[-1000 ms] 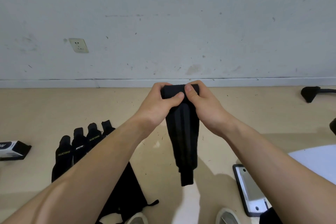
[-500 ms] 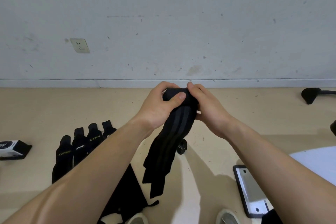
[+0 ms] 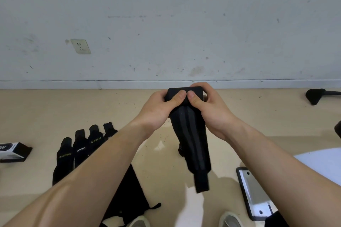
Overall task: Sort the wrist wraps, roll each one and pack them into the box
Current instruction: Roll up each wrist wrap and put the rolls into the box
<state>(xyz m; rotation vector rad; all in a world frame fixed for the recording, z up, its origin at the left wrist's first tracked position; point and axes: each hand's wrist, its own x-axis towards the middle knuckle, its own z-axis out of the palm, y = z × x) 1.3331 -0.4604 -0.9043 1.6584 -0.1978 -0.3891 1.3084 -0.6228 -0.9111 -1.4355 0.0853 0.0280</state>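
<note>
Box [image 3: 13,152] sits far left on the floor [image 3: 46,112], apart from the work, I judge waiting for finished rolls. Right of it the row of wrist wraps [image 3: 79,151] lies side by side, probably sorted that way for easy picking. At centre I see the left hand [image 3: 160,108] and right hand [image 3: 210,105] both curled round the rolled top of one black wrap [image 3: 191,140]. The thumbs pinch the roll tight so it cannot loosen, while its tail hangs free above the floor.
</note>
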